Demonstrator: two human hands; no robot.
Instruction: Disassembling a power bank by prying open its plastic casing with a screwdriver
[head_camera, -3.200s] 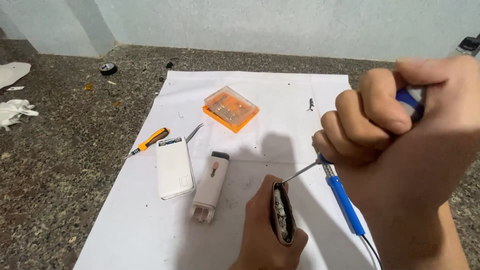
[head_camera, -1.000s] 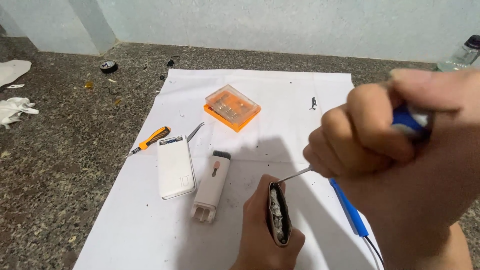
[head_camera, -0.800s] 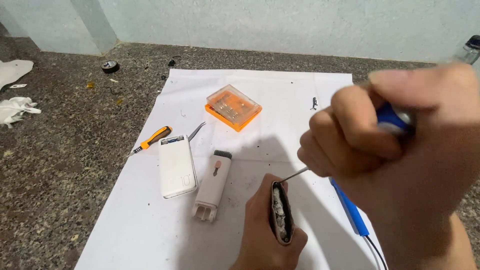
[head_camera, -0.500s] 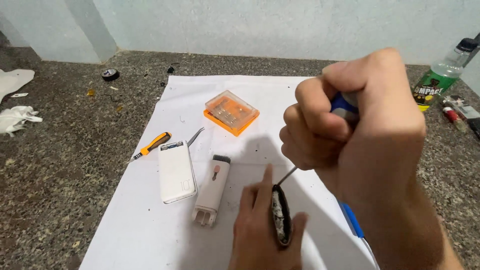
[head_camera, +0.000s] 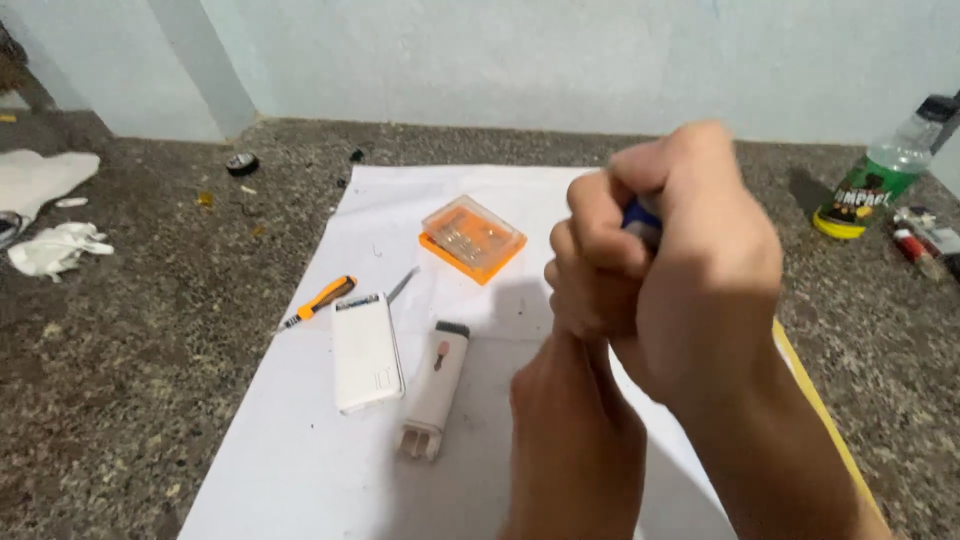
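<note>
My right hand (head_camera: 680, 270) is a tight fist around a blue-handled screwdriver (head_camera: 640, 215); only a bit of the handle shows between the fingers. It is directly above my left hand (head_camera: 575, 440), which is seen from the back and curled around a small dark-rimmed device that both hands now hide. The screwdriver's shaft and tip are hidden too. Both hands are over the white paper sheet (head_camera: 300, 470), to the right of a white power bank (head_camera: 366, 352) and a slim white gadget (head_camera: 437, 385).
An orange bit case (head_camera: 472, 238) lies behind the hands. An orange-and-black screwdriver (head_camera: 320, 300) and a thin metal tool (head_camera: 403, 285) lie left of it. A green bottle (head_camera: 870, 185) stands far right, and white cloths (head_camera: 55, 250) lie far left on the speckled floor.
My right hand has moved left and down over my left hand, covering the device and the screwdriver shaft. The view has shifted, bringing the green bottle into sight.
</note>
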